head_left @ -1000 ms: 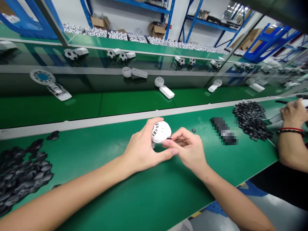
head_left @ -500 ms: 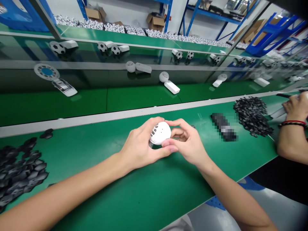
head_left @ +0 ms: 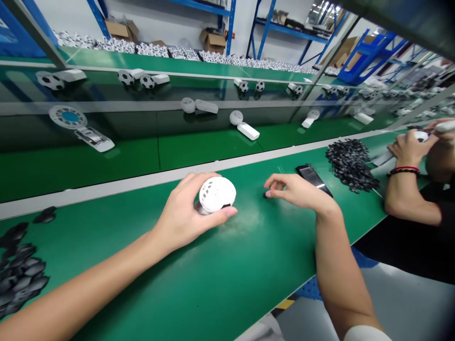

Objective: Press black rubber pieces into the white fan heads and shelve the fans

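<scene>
My left hand [head_left: 188, 208] is wrapped round a white rounded shell [head_left: 217, 193] with vent slots on its left side and a black patch at its lower edge. To the right, my right hand [head_left: 287, 189] is over the green tabletop [head_left: 199, 274], its thumb and fingertips closed on a small black piece [head_left: 265, 195]. Just behind that hand lies a dark phone-like slab [head_left: 314, 180].
Black pieces are heaped at the far left [head_left: 24, 274] and at the right [head_left: 351, 163]. Beyond the table edge, a green conveyor [head_left: 142, 151] carries white fans. A co-worker's hands [head_left: 412, 149] are at the right.
My right hand has let go of the white shell and moved right to the small black piece. The shell shows a black patch at its lower edge. The view has shifted.
</scene>
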A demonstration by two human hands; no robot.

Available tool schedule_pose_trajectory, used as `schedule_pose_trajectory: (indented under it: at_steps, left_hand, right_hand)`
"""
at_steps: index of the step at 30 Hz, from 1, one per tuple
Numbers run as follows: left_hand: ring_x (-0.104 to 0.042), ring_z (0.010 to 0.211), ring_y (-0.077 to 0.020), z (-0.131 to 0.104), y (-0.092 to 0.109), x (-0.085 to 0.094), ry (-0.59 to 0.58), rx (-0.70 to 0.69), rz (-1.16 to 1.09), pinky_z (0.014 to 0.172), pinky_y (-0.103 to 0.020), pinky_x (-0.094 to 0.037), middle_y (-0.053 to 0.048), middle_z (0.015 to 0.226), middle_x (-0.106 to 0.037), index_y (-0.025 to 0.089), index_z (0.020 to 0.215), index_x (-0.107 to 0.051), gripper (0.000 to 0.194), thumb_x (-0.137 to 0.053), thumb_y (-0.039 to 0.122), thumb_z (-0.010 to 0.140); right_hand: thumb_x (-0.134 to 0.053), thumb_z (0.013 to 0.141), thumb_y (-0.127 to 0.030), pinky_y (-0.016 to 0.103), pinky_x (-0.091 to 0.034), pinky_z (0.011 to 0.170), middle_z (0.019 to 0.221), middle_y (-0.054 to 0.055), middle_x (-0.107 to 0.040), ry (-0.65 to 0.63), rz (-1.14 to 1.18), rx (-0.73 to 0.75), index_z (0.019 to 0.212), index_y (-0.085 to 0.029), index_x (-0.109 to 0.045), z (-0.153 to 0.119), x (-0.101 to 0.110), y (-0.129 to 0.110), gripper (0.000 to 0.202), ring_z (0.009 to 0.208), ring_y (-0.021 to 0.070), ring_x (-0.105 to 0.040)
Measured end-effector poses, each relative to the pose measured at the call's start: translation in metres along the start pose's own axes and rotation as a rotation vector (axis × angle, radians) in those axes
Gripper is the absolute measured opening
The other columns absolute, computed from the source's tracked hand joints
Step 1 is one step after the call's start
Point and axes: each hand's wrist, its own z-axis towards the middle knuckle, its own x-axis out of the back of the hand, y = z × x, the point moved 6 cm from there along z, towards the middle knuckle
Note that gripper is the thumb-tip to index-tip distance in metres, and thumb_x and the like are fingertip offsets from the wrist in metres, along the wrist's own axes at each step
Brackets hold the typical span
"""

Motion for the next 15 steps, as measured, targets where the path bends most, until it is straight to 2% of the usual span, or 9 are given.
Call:
schedule_pose_trajectory:
  at_steps: [3, 6, 9, 11, 13, 15]
  left_hand:
    - [-0.064, 0.126, -0.0275, -0.004, -0.004, 0.003, 0.121, -0.063, -0.044, 0.106, -0.041, -0.053, -0.009, 0.141, -0.062, 0.026, 0.142, -0.052, 0.069, -0.084, 0.045, 0.085]
    - [-0.059, 0.136, -0.0276, -0.007, -0.014, -0.005, 0.118, -0.118, -0.040, 0.114, -0.042, -0.049, -0.009, 0.147, -0.061, 0.027, 0.149, -0.046, 0.073, -0.084, 0.040, 0.087]
    - [-0.062, 0.128, -0.0286, -0.009, -0.020, -0.012, 0.105, -0.170, 0.031, 0.108, -0.042, -0.051, -0.010, 0.139, -0.064, 0.026, 0.145, -0.049, 0.072, -0.085, 0.043, 0.085]
    - [-0.067, 0.117, -0.0272, -0.011, -0.024, -0.016, 0.064, -0.115, 0.037, 0.098, -0.039, -0.055, -0.010, 0.134, -0.065, 0.025, 0.143, -0.048, 0.073, -0.085, 0.045, 0.084]
    - [-0.070, 0.107, -0.0242, -0.013, -0.029, -0.023, -0.025, 0.004, -0.028, 0.088, -0.034, -0.056, -0.010, 0.136, -0.065, 0.027, 0.148, -0.042, 0.079, -0.084, 0.046, 0.084]
    - [-0.071, 0.100, -0.0206, -0.016, -0.028, -0.031, -0.115, 0.069, -0.118, 0.083, -0.030, -0.056, -0.008, 0.137, -0.066, 0.029, 0.153, -0.037, 0.083, -0.082, 0.043, 0.085]
  right_hand:
    - [-0.074, 0.090, -0.030, 0.028, -0.048, 0.069, 0.091, 0.001, -0.075, -0.108, -0.078, -0.038, 0.103, -0.021, -0.071, 0.000, -0.009, 0.007, 0.016, 0.081, 0.0163, -0.068]
    - [-0.073, 0.090, -0.028, 0.028, -0.047, 0.067, 0.091, 0.001, -0.075, -0.151, -0.117, -0.036, 0.105, -0.022, -0.073, 0.003, -0.016, 0.007, 0.017, 0.080, 0.0163, -0.067]
    - [-0.070, 0.092, -0.030, 0.030, -0.049, 0.072, 0.097, 0.003, -0.077, -0.117, -0.147, -0.025, 0.104, -0.021, -0.077, 0.006, -0.016, 0.007, 0.016, 0.084, 0.0187, -0.069]
    - [-0.068, 0.095, -0.033, 0.032, -0.052, 0.079, 0.102, 0.005, -0.078, -0.034, -0.125, 0.037, 0.101, -0.021, -0.080, 0.008, -0.013, 0.001, 0.018, 0.090, 0.0207, -0.071]
    - [-0.067, 0.098, -0.039, 0.033, -0.056, 0.080, 0.103, 0.006, -0.078, 0.039, 0.013, 0.095, 0.101, -0.021, -0.081, 0.006, -0.014, -0.009, 0.023, 0.090, 0.0214, -0.072]
    - [-0.071, 0.096, -0.045, 0.032, -0.060, 0.078, 0.098, 0.006, -0.079, 0.053, 0.237, 0.129, 0.104, -0.020, -0.081, 0.002, -0.021, -0.023, 0.029, 0.086, 0.0210, -0.074]
